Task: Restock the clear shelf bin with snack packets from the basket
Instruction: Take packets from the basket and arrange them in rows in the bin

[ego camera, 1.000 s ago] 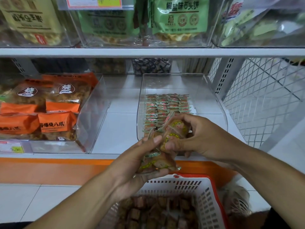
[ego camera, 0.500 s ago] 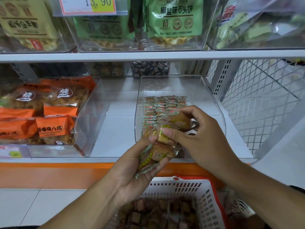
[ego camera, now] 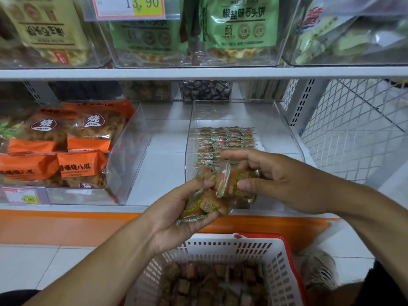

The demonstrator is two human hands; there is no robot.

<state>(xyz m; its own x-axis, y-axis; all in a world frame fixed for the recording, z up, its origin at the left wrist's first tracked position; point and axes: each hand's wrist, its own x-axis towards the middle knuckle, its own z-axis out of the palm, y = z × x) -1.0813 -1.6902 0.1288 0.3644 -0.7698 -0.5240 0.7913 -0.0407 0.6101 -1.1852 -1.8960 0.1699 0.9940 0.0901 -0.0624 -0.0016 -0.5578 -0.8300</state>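
Both hands (ego camera: 176,217) grip snack packets (ego camera: 229,184) (writing unreadable) below tag (ego camera: 129,6) "13.90".

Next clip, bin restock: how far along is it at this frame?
Partway. Done: neat rows of snack packets already lie in the clear shelf bin, though much of it shows no stock. In hand: the left hand holds a small stack of packets while the right hand pinches one from it. Left: the basket below holds plenty more.

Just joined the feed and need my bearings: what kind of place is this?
Most likely a shop's snack aisle: a price tag reading 13.90 hangs on the upper shelf, clear shelf bins hold packaged snacks, and a shopping basket sits below.
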